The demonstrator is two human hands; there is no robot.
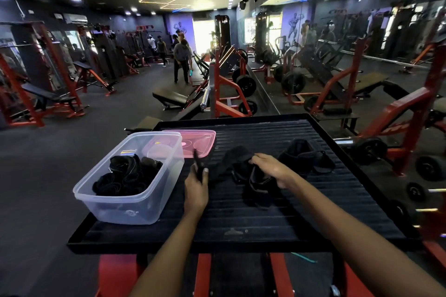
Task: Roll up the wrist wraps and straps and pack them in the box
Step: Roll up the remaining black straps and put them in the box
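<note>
the left hand (196,184) pinches one end of a black strap (237,164) on the ribbed table (265,219); the right hand (271,170) grips its bunched middle. soft, limp and light, it likely rolls best from the end. rolled wraps (126,176) already fill the clear box (125,210).

On a ribbed black platform (289,205), the left hand (196,187) is pinching one end of a black strap (235,159) while the right hand (274,170) is gripping its bunched middle, beside a clear plastic box (115,202) holding rolled wraps (128,176), a pink lid (193,143) lying behind.
</note>
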